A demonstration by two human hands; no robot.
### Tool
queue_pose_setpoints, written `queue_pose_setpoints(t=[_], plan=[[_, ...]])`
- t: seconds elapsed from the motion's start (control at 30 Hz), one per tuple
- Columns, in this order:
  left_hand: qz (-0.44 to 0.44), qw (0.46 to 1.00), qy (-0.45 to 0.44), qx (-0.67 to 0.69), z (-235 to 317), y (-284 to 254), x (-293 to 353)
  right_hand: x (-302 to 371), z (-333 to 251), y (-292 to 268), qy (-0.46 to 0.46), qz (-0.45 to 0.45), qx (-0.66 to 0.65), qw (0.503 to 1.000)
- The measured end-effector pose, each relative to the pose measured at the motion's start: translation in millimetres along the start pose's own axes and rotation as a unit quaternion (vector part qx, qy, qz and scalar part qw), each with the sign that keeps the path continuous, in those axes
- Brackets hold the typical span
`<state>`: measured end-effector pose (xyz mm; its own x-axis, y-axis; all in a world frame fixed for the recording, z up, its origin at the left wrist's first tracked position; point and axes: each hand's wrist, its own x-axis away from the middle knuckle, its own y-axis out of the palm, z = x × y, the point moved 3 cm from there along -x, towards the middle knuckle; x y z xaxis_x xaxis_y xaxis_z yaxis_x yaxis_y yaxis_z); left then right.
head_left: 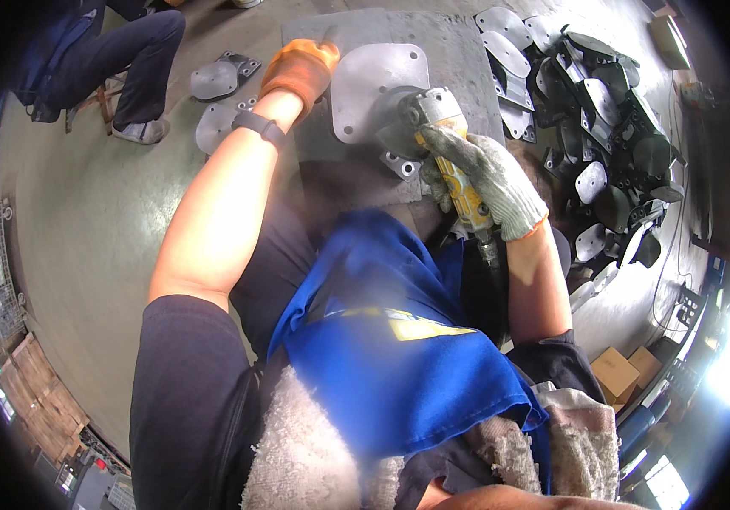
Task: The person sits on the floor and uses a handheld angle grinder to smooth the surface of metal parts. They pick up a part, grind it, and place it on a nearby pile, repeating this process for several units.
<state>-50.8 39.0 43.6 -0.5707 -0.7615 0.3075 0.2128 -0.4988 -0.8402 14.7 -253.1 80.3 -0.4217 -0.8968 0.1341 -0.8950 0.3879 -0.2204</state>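
Observation:
My right hand (494, 180), in a pale knit glove, is wrapped round the yellow body of an angle grinder (469, 204). The grinder's grey head and disc are over the lower right corner of a flat grey metal plate (373, 72) with holes at its corners. Beneath that corner a dark bracket with round holes (402, 166) shows. My left hand (301, 70), in an orange glove, is closed beside the plate's left edge. A blurred dark bit (329, 36) shows at its fingertips; what the fingers hold is unclear.
Several metal brackets with rounded plates (594, 110) lie heaped at the right. Two similar brackets (215, 81) lie left of my left hand. A dark sheet (458, 51) lies under the work. A seated person's leg (148, 68) is at far left. Cardboard boxes (616, 374) stand lower right.

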Motion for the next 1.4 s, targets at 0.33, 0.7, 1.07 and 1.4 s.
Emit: queue_pose_setpoints(t=[0.33, 0.7, 1.07, 1.4], plan=[[0.003, 1.000, 0.017, -0.016, -3.8, 4.1, -5.8, 22.5, -12.3, -3.6, 0.285, 0.086, -0.104, 0.949], [-0.014, 0.999, 0.038, -0.018, -14.5, 16.6, -21.4, 5.0, -9.9, 12.6, 0.228, 0.022, -0.120, 0.966], [0.016, 0.999, 0.011, -0.035, -11.9, 12.6, -18.2, 14.1, -16.5, 5.4, 0.281, 0.014, -0.066, 0.957], [-0.005, 1.000, -0.005, -0.014, -4.6, 0.2, -4.4, 12.9, -8.8, 3.0, 0.211, 0.031, -0.061, 0.975]])
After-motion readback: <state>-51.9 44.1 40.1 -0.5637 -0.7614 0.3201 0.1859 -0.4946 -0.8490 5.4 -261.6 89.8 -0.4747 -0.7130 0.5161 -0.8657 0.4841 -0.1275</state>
